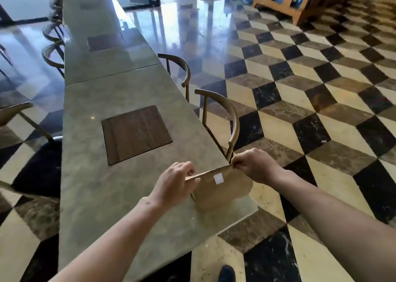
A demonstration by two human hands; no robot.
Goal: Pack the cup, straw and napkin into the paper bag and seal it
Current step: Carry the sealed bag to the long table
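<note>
- We are pinching the folded top of the paper bag point(216, 192), left hand point(173, 183) and right hand point(255, 164) at opposite ends.
- Between them, a white sticker point(218, 178) is sitting on the flap.
- Thin, light paper, likely creasing easily; we judge the fold's corners the safest hold.

Readable text: none anywhere.
Sticker: small blank white square sticker point(218, 178) on brown paper bag point(218, 192), lower centre.
</note>
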